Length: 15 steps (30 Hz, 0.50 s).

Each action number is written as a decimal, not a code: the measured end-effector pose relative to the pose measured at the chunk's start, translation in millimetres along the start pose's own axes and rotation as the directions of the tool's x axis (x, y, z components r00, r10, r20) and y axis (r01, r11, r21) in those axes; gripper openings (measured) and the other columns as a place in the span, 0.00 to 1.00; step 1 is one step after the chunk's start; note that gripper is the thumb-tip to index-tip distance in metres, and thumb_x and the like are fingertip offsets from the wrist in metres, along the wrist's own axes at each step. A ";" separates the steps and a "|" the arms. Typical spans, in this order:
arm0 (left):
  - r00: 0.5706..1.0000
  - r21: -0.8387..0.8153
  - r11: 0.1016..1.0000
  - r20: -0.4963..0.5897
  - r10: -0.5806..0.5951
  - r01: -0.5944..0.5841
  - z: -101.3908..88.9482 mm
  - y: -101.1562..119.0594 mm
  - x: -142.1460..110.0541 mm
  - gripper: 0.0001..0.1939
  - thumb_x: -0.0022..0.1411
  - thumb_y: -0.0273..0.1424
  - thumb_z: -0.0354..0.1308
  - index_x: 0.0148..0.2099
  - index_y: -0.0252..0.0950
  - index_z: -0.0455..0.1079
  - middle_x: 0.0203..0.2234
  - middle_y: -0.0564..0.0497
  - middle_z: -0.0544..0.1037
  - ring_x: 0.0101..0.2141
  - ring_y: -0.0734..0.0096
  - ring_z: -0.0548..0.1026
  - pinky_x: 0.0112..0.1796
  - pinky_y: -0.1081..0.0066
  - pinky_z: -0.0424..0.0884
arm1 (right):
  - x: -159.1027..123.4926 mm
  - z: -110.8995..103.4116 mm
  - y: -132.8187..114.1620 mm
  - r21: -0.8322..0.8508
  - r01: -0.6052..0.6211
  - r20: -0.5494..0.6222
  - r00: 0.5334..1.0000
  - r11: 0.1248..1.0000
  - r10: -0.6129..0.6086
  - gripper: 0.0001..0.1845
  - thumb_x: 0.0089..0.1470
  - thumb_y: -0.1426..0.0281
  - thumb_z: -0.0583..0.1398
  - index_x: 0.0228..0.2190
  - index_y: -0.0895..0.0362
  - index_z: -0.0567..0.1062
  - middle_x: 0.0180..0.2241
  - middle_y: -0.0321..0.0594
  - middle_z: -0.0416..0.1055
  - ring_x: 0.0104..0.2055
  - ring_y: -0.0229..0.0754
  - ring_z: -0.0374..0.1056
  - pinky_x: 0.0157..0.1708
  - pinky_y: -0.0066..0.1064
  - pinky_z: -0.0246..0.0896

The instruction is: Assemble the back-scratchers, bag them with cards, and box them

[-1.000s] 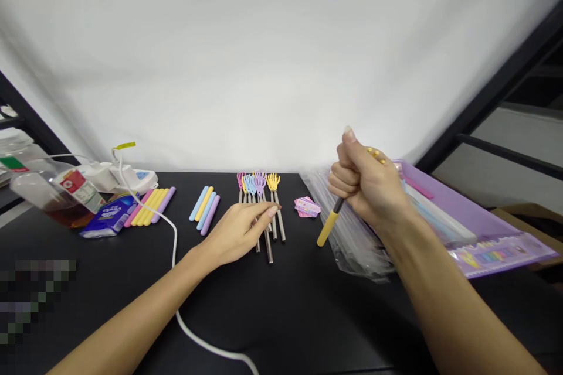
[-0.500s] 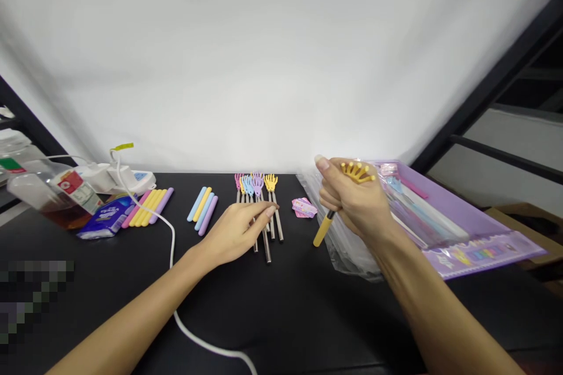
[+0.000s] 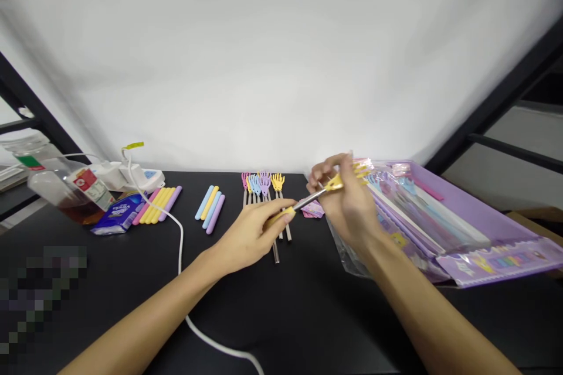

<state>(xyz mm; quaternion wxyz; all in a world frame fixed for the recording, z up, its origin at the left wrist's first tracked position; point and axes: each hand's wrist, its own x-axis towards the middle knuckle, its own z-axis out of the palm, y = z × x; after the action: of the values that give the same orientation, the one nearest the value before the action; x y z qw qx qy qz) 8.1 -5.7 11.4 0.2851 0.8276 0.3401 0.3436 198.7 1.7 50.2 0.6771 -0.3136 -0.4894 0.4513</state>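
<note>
A yellow back scratcher (image 3: 309,200) is held slantwise between both hands, its claw end up at the right. My left hand (image 3: 244,237) is closed around its yellow grip. My right hand (image 3: 352,208) has its thumb and fingers about the yellow claw end, which they partly cover. Just behind my left hand lie several claw-headed back scratchers (image 3: 264,183) in pink, blue, purple and yellow, with bare metal shafts. Pastel grip sleeves (image 3: 210,209) lie to the left of them. A pink printed card (image 3: 313,209) shows beside my right wrist, partly hidden.
More coloured sleeves (image 3: 157,205) lie by a blue tissue pack (image 3: 116,214). A jar of dark liquid (image 3: 65,190) and a power strip (image 3: 152,178) stand at the left. A white cable (image 3: 181,240) crosses the black table (image 3: 281,316). Purple packaging (image 3: 461,205) with plastic bags occupies the right.
My left hand has left the row of back scratchers and taken the yellow one's grip. My right hand has loosened its fist and tilted the scratcher from steep to slanting leftward.
</note>
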 end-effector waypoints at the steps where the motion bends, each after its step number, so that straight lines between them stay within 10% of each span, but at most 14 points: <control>1: 1.000 0.058 0.998 -0.028 0.006 -0.005 -1.1 -1.7 0.2 0.18 0.74 0.41 0.47 0.55 0.38 0.72 0.28 0.54 0.76 0.26 0.73 0.71 0.31 0.72 0.68 | -0.2 -3.2 7.0 -0.081 -0.030 0.039 0.999 0.996 0.033 0.21 0.55 0.50 0.64 0.26 0.53 0.69 0.25 0.32 0.61 0.26 0.35 0.58 0.26 0.29 0.56; 7: 0.995 0.347 0.937 -0.078 0.066 -0.035 -8.3 -17.2 -0.1 0.15 0.74 0.39 0.47 0.51 0.38 0.71 0.38 0.49 0.78 0.33 0.69 0.75 0.35 0.69 0.68 | -6.2 -15.8 24.9 -0.232 -0.271 0.244 0.913 0.934 0.325 0.18 0.49 0.56 0.70 0.31 0.56 0.73 0.21 0.32 0.70 0.22 0.35 0.64 0.23 0.27 0.56; 15: 0.994 0.522 0.847 0.029 0.106 -0.105 -25.6 -18.9 6.6 0.20 0.76 0.40 0.43 0.63 0.43 0.66 0.46 0.47 0.81 0.41 0.62 0.81 0.41 0.66 0.73 | -3.0 -14.3 22.9 -0.108 -0.267 0.032 0.962 0.958 0.272 0.16 0.41 0.65 0.75 0.26 0.59 0.77 0.21 0.33 0.70 0.21 0.32 0.62 0.20 0.26 0.55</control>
<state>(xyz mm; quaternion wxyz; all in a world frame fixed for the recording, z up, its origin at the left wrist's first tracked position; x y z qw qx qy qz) -14.8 16.8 15.9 0.0303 0.8912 0.3746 0.2541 204.9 8.3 24.6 0.5807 -0.4014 -0.4803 0.5206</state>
